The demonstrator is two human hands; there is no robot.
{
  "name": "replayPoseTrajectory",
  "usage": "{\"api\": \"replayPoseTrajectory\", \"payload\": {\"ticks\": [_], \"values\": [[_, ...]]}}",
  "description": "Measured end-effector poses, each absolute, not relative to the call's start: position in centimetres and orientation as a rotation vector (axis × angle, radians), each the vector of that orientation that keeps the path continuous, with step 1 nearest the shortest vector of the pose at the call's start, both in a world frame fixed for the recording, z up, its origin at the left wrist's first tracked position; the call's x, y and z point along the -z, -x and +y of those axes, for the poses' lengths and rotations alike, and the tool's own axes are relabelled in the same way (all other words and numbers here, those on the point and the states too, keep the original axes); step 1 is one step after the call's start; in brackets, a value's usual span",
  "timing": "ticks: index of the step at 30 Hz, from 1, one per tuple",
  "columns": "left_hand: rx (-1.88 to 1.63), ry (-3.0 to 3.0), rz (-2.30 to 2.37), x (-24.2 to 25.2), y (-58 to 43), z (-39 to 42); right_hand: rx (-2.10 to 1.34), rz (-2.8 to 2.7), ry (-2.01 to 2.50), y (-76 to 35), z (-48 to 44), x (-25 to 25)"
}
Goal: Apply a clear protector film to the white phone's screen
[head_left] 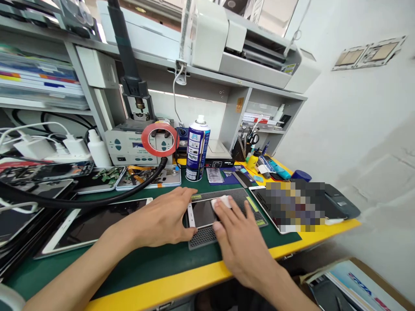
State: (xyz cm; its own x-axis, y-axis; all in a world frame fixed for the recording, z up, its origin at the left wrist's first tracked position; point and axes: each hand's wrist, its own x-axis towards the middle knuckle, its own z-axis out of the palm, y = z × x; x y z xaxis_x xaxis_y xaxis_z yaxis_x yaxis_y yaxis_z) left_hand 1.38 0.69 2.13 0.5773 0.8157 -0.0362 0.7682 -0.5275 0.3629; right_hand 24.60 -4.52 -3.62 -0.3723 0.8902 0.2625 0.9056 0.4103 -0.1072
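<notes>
A white-framed smartphone (pixel 202 214) with a dark screen lies on a grey perforated mat (pixel 204 238). Thumb and fingers of my left hand (pixel 164 216) grip its left end, one on each long edge. Under the fingertips of my right hand (pixel 241 239) a folded white wipe (pixel 223 201) is pressed against the screen. That hand hides the phone's right end. Just behind the mat stands a blue and white spray can (pixel 197 149).
Left of my hands lies a white tablet (pixel 69 231); another white device (pixel 269 207) is on the right, partly pixelated. A thick black hose (pixel 106 199) crosses the left side. Red tape (pixel 160 139) hangs on the grey rework station (pixel 128 149). The desk's yellow edge (pixel 181 280) runs in front.
</notes>
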Motion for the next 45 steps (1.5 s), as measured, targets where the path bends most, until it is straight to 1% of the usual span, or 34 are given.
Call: {"api": "replayPoseTrajectory", "payload": {"ticks": [4, 8, 12, 18, 21, 26, 30, 33, 37, 40, 45], "values": [[-0.223, -2.435, 1.281, -2.4, -1.4, 0.6, 0.206, -2.374, 1.676, -27.0, -3.6, 3.8], [-0.210, -2.411, 1.298, -2.7, -1.3, 0.7, 0.227, -2.368, 1.657, -26.1, -3.5, 3.7], [-0.155, -2.396, 1.316, -2.7, -1.2, 0.7, 0.126, -2.394, 1.561, -23.3, -4.4, 3.5], [-0.222, -2.358, 1.377, -1.9, -1.2, 0.8, -0.001, -2.499, 1.368, -20.9, -6.5, 3.4], [-0.181, -2.351, 1.322, -2.2, -1.1, 0.9, 0.045, -2.495, 1.392, -22.4, -6.7, 3.6], [-0.187, -2.349, 1.316, -2.4, -0.9, 1.0, 0.223, -2.381, 1.618, -26.9, -5.5, 4.0], [-0.212, -2.337, 1.322, -1.9, -0.8, 1.1, 0.281, -2.373, 1.634, -27.1, -5.2, 4.3], [-0.225, -2.356, 1.325, -1.8, -0.8, 1.2, 0.240, -2.360, 1.592, -24.4, -6.1, 4.5], [-0.190, -2.364, 1.318, -2.1, -0.9, 1.1, 0.062, -2.434, 1.448, -20.5, -7.6, 4.1], [-0.204, -2.353, 1.326, -1.9, -1.0, 0.9, -0.022, -2.456, 1.423, -19.6, -7.9, 3.9], [-0.276, -2.371, 1.395, -1.3, -1.0, 1.0, 0.084, -2.447, 1.423, -22.1, -7.9, 4.4]]}}
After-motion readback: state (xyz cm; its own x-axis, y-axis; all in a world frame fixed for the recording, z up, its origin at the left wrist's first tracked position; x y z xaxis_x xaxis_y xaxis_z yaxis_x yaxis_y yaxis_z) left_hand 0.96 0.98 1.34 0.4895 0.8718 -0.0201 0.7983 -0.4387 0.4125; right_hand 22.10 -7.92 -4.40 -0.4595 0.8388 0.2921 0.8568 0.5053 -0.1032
